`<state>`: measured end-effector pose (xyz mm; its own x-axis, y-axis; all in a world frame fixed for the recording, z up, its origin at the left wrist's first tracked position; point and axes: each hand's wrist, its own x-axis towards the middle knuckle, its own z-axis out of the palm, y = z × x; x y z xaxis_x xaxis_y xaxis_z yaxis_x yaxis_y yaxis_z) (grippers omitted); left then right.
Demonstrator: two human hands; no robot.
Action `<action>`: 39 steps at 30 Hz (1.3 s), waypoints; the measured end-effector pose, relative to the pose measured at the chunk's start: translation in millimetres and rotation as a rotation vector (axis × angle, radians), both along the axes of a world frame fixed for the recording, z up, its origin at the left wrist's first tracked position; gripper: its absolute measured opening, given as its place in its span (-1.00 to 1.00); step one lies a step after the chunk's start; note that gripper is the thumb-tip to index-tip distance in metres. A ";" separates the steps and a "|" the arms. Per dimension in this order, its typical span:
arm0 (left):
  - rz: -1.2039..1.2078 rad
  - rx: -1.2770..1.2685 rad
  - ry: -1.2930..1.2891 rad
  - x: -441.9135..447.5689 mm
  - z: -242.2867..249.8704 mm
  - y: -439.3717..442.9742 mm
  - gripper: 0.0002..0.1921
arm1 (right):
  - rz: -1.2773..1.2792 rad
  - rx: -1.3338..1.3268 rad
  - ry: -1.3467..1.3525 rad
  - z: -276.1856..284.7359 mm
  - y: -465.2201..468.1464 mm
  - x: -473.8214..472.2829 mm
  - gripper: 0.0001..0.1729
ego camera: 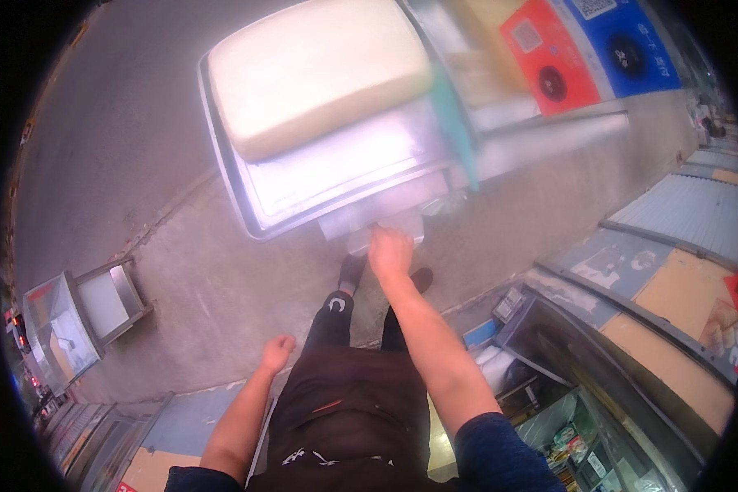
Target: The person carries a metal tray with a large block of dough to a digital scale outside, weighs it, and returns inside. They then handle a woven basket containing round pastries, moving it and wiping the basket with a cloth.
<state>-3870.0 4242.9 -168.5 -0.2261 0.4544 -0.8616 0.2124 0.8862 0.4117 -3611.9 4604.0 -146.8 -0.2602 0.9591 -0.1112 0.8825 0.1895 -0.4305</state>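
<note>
A big cream-white block (320, 74) with rounded edges, which looks like a soft food such as tofu, rests on a rimmed metal tray (338, 178) before me. My right hand (391, 251) is at the front of the tray, just below its rim. Its fingers are curled at a pale, blurred sheet or drawer front (417, 224); the grip itself is hidden. My left hand (277, 353) hangs beside my left thigh, fingers loosely curled in, with nothing visible in it.
A teal cloth or plastic strip (455, 129) hangs right of the tray. Beyond are red (550, 58) and blue (627, 46) signs with printed codes. A glass-sided stall cart (61, 332) stands left. Right behind me are an open cabinet (578, 424) and shutters (689, 209).
</note>
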 end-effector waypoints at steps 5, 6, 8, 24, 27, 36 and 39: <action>-0.130 -0.079 0.063 -5.6 8.5 16.4 -0.57 | -0.024 0.002 0.015 -8.7 -2.6 -2.9 -0.71; -0.195 -0.051 0.080 -6.4 12.1 23.5 -0.56 | -0.026 -0.009 0.044 -7.5 -5.2 1.5 -0.65; -0.302 -0.016 0.117 -6.2 22.7 44.0 -0.55 | -0.043 -0.032 0.156 -2.5 -14.4 17.9 -0.42; -0.962 1.099 -0.373 264.7 247.6 183.4 -0.44 | -0.983 -0.579 2.229 258.2 -266.3 118.0 -0.16; -1.300 0.748 -0.540 282.3 221.9 170.1 -0.35 | -1.264 -0.250 1.926 303.2 -304.2 126.7 -0.21; -1.860 0.324 -0.131 209.5 155.0 150.8 -0.40 | -1.353 -0.101 1.023 379.9 -546.5 144.7 -0.68; -1.761 0.319 -0.304 221.3 192.6 103.9 -0.51 | -1.117 -0.237 1.189 409.7 -629.4 133.5 -0.66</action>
